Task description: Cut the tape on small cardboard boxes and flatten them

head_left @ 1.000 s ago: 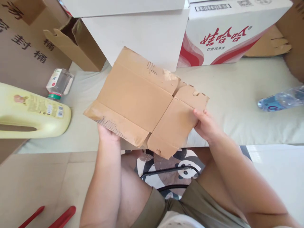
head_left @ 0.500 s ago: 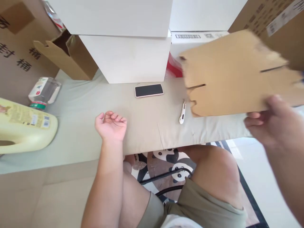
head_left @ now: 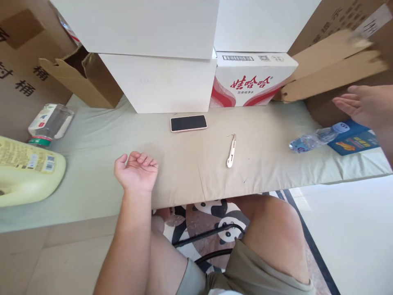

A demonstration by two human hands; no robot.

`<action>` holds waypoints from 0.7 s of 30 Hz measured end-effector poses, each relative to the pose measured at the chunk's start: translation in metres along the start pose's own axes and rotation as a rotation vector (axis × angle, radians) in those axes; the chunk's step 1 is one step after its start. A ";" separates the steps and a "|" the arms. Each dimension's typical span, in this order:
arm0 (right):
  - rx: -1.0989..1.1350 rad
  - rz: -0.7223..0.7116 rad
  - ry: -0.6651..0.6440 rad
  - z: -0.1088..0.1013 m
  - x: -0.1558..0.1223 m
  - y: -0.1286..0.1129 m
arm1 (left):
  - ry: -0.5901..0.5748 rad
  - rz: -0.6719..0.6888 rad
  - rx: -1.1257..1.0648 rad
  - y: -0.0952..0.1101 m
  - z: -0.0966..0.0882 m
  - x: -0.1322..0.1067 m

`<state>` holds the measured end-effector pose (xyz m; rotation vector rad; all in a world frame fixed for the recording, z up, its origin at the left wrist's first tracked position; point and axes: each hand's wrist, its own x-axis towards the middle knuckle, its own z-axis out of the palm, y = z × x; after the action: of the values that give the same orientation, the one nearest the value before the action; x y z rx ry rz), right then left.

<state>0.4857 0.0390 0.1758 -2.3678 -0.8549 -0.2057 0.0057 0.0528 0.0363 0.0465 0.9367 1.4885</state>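
Observation:
Palm up on the cloth-covered surface [head_left: 184, 164], my left hand [head_left: 136, 170] rests with fingers loosely curled and nothing in it. My right hand [head_left: 362, 102] is raised at the far right, fingers stretched out and holding nothing. Just beyond its fingertips, a folded piece of brown cardboard [head_left: 334, 76] with notched edges leans at a slant beside the large box, slightly blurred. Between my hands lie a white utility knife [head_left: 231, 153] and a phone [head_left: 188, 123] with a dark screen.
White boxes [head_left: 166, 86] are stacked at the back, beside a white-and-red carton [head_left: 245, 88]. A water bottle [head_left: 316, 138] and a blue box [head_left: 353, 141] lie at right. At left are an open cardboard box [head_left: 101, 84], a clear bottle [head_left: 52, 123] and a yellow jug [head_left: 30, 172].
My right hand has let go of the cardboard, which now leans at the back right. The carton and water bottle behind it have come into view. My left hand keeps its pose.

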 end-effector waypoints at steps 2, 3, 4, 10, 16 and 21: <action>0.290 0.131 -0.136 0.008 -0.009 -0.012 | -0.001 -0.006 0.003 0.000 0.002 0.001; 0.423 0.182 -0.186 0.011 -0.018 -0.015 | -0.002 -0.012 0.003 0.000 0.002 0.001; 0.517 0.204 -0.225 0.014 -0.027 -0.017 | -0.003 -0.017 0.004 0.001 0.003 0.002; 0.632 0.117 -0.536 0.037 -0.089 -0.045 | -0.014 -0.032 -0.030 0.007 0.001 -0.002; 0.496 -0.105 -0.843 0.087 -0.156 -0.114 | -0.049 -0.043 -0.158 0.019 -0.016 -0.004; 0.377 -0.404 -0.987 0.138 -0.214 -0.183 | -0.128 -0.053 -0.255 0.036 -0.028 0.001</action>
<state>0.1974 0.1185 0.0838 -1.8369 -1.6302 0.9584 -0.0394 0.0447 0.0374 -0.0680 0.6361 1.5261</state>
